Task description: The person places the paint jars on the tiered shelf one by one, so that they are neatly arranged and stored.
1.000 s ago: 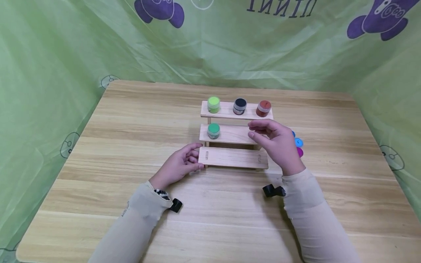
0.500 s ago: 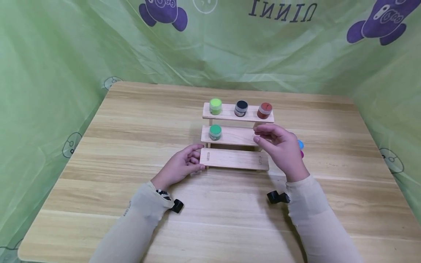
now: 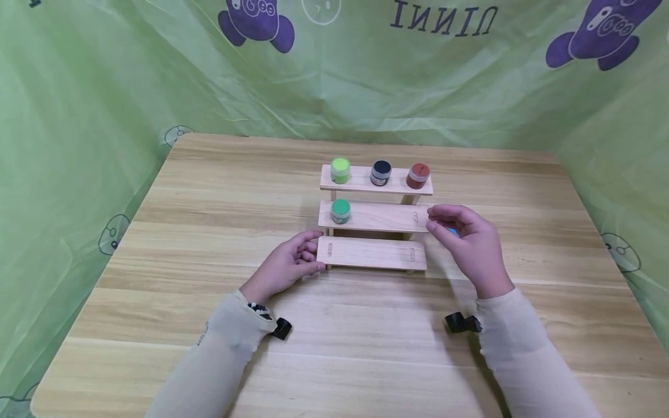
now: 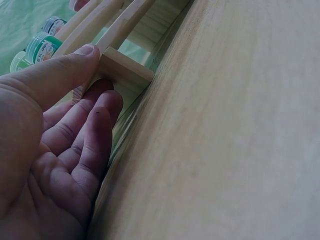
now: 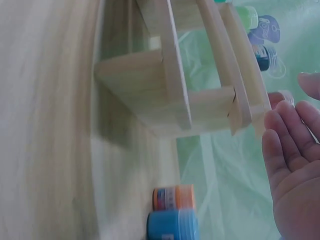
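Observation:
A three-step wooden display stand (image 3: 373, 253) stands on the table. My left hand (image 3: 284, 261) grips the left end of its lowest step, the thumb at the front corner and the fingers behind; the left wrist view shows the thumb (image 4: 75, 67) against the board. My right hand (image 3: 473, 249) hovers by the right end of the middle step, fingers slightly bent, holding nothing. On the top step sit a light green paint jar (image 3: 340, 170), a black one (image 3: 381, 173) and a red one (image 3: 418, 176). A green paint jar (image 3: 341, 211) stands on the middle step's left.
Right of the stand, an orange jar (image 5: 173, 197) and a blue jar (image 5: 172, 225) stand on the table, mostly hidden by my right hand in the head view. Green printed cloth (image 3: 319, 98) hangs round the wooden table (image 3: 209, 191).
My right hand has moved right, from above the middle step to beside its end, uncovering that end of the board. The left hand stays on the lowest step. The jars on the stand keep their places.

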{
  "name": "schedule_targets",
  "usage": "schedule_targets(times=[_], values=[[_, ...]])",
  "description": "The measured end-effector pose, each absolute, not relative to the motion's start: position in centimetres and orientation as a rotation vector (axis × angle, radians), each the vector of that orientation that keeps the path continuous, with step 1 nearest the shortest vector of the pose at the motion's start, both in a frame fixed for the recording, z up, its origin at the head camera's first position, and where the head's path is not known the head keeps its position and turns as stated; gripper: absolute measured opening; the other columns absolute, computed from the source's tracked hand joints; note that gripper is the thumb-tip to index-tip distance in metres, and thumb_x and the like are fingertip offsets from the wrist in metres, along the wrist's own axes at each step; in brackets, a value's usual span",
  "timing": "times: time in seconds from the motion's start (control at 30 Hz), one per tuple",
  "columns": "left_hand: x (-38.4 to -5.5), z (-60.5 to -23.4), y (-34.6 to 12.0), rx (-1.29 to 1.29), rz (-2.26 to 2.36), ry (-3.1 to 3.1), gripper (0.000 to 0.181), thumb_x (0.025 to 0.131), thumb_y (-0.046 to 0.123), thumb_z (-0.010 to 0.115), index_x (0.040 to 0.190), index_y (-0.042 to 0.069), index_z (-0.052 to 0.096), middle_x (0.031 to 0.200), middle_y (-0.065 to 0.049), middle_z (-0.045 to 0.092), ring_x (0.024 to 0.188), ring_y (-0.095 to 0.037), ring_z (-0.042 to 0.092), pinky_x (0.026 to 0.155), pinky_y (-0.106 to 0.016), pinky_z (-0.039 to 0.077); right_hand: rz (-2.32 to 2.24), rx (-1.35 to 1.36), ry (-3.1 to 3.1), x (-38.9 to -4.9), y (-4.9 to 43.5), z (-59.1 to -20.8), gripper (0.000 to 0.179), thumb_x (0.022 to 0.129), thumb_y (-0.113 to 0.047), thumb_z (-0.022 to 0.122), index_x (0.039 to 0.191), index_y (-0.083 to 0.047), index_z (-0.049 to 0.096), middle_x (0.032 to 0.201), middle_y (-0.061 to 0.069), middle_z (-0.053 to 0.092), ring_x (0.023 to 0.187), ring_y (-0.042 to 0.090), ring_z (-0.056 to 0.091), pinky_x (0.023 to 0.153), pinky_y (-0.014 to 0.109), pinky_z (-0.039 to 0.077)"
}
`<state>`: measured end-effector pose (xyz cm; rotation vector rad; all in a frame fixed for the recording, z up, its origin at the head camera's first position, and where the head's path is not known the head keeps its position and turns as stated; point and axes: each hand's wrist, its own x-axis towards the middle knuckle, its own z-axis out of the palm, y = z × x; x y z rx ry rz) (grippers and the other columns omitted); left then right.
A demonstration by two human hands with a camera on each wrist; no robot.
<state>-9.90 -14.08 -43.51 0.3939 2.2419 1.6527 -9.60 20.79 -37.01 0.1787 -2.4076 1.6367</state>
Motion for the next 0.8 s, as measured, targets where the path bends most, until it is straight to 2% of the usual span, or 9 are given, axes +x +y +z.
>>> schedule_targets(times=[0.17, 0.4, 0.57, 0.8], values=[[-9.9, -43.6, -14.1, 0.395, 1.653, 2.239, 0.067, 0.087, 0.004, 0.078, 0.146, 0.004, 0.046, 0.112, -0.013, 0.065, 0.093, -0.021, 0.062, 0.076, -0.025, 0.056, 1.636, 0.114, -2.416, -9.2, 21.7, -37.3, 0.029, 0.09, -0.01, 0.076, 0.116, 0.0, 0.07, 0.11, 0.003, 0.071, 0.097, 0.007, 0.066, 0.078, 0.015, 0.055], [-10.0, -43.7, -14.0, 0.402, 1.655, 2.242, 0.067, 0.087, 0.003, 0.078, 0.146, 0.004, 0.046, 0.111, -0.013, 0.065, 0.093, -0.021, 0.062, 0.077, -0.025, 0.056, 1.645, 0.014, -2.447, -8.6, 23.2, -37.8, 0.032, 0.092, -0.014, 0.075, 0.121, -0.003, 0.068, 0.111, 0.002, 0.07, 0.085, 0.008, 0.066, 0.063, 0.017, 0.055], [-10.1, -43.8, -14.1, 0.406, 1.653, 2.243, 0.067, 0.087, 0.002, 0.078, 0.146, 0.004, 0.046, 0.111, -0.013, 0.065, 0.093, -0.021, 0.063, 0.077, -0.025, 0.056, 1.684, -0.066, -2.433, -8.3, 23.8, -38.2, 0.035, 0.092, -0.013, 0.075, 0.123, -0.002, 0.067, 0.121, 0.003, 0.068, 0.096, 0.007, 0.066, 0.071, 0.019, 0.058], [-10.0, -43.7, -14.1, 0.408, 1.658, 2.241, 0.067, 0.087, 0.003, 0.078, 0.146, 0.004, 0.046, 0.112, -0.013, 0.066, 0.093, -0.021, 0.063, 0.076, -0.025, 0.056, 1.63, -0.138, -2.447, -7.9, 24.5, -38.9, 0.036, 0.091, -0.014, 0.075, 0.124, -0.002, 0.067, 0.119, 0.003, 0.067, 0.1, 0.008, 0.064, 0.075, 0.019, 0.058]])
